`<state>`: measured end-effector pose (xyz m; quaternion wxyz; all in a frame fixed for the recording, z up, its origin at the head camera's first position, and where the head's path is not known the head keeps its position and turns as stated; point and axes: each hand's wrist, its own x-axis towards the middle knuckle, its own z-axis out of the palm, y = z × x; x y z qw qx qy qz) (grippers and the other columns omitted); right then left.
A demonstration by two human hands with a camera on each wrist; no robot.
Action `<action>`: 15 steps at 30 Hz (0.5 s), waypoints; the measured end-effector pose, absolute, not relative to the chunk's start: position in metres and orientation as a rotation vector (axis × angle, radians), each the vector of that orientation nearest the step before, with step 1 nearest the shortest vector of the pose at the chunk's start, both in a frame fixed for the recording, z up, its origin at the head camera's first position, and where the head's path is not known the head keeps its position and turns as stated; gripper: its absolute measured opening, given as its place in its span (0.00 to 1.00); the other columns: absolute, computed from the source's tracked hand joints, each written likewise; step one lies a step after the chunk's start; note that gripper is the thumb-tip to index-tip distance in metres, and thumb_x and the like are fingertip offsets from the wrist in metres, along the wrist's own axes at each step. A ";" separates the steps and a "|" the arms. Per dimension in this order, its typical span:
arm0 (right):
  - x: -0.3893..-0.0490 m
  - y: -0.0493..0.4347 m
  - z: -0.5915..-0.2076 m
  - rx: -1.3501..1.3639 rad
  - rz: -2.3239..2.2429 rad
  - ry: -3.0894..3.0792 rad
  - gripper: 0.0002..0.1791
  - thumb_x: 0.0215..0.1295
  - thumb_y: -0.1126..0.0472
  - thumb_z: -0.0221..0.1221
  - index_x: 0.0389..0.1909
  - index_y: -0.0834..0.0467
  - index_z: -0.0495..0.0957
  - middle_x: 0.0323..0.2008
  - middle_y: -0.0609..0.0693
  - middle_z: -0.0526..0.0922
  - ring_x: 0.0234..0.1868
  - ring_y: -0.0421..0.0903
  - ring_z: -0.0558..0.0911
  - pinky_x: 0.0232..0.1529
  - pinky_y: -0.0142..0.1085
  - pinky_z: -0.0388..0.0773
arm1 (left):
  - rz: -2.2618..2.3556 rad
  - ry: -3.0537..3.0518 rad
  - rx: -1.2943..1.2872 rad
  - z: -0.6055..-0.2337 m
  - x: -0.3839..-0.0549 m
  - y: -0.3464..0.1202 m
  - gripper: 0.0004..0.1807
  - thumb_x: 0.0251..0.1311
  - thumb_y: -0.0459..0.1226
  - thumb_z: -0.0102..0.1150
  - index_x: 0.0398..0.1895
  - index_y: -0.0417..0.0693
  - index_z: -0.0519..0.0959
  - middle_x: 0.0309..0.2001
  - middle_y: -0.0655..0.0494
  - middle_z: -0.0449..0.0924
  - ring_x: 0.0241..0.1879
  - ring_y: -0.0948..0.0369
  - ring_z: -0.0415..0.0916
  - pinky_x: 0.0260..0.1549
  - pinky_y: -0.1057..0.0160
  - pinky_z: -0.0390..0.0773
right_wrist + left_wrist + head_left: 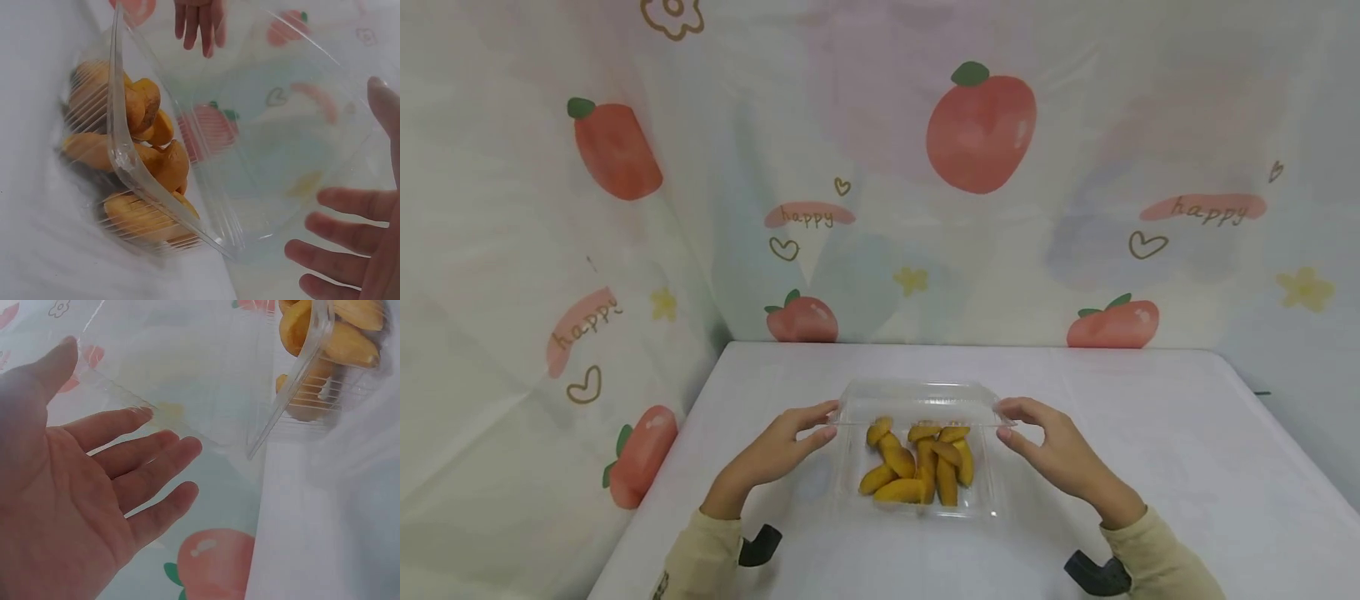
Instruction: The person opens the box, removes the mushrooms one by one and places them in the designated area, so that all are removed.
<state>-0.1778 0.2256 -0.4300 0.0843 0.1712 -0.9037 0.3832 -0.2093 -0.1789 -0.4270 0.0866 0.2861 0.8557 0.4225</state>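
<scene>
A clear plastic clamshell box [992, 492] stands on the table, holding several yellow-brown mushrooms [927, 467]. Its clear lid [917, 400] is raised at the far side. My left hand [778, 446] is at the lid's left edge, and in the left wrist view the fingertips [142, 414] reach that edge with the fingers spread and nearly straight. At the lid's right edge is my right hand [1060, 450]; its fingers [350, 203] look spread and straight in the right wrist view. Whether the right fingertips touch the lid is hard to tell.
A white cloth covers the table [1150, 417]. Behind it and along the left side hangs a pale curtain [880, 108] printed with red fruit, hearts and "happy". Dark wrist mounts [762, 546] show below both sleeves.
</scene>
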 end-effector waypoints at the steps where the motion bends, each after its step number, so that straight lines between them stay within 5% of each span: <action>1: -0.179 0.226 -0.429 0.501 1.155 -2.696 0.22 0.70 0.54 0.61 0.58 0.62 0.77 0.57 0.62 0.83 0.57 0.64 0.82 0.54 0.64 0.79 | 1.267 2.542 0.864 -0.426 -0.210 -0.179 0.31 0.76 0.46 0.50 0.75 0.38 0.64 0.73 0.38 0.68 0.69 0.39 0.70 0.65 0.37 0.72; 9: -0.192 0.225 -0.427 0.505 1.263 -2.644 0.21 0.78 0.56 0.51 0.60 0.67 0.76 0.57 0.67 0.82 0.53 0.64 0.84 0.52 0.59 0.82 | 1.410 2.435 0.831 -0.428 -0.219 -0.179 0.32 0.77 0.42 0.48 0.77 0.36 0.58 0.76 0.37 0.62 0.70 0.39 0.69 0.66 0.43 0.71; 15: -0.200 0.222 -0.422 0.546 1.359 -2.560 0.20 0.79 0.61 0.49 0.63 0.69 0.74 0.59 0.65 0.81 0.51 0.47 0.86 0.55 0.28 0.78 | 1.518 2.400 0.797 -0.430 -0.225 -0.177 0.32 0.77 0.41 0.48 0.77 0.34 0.58 0.77 0.37 0.59 0.70 0.38 0.69 0.68 0.42 0.68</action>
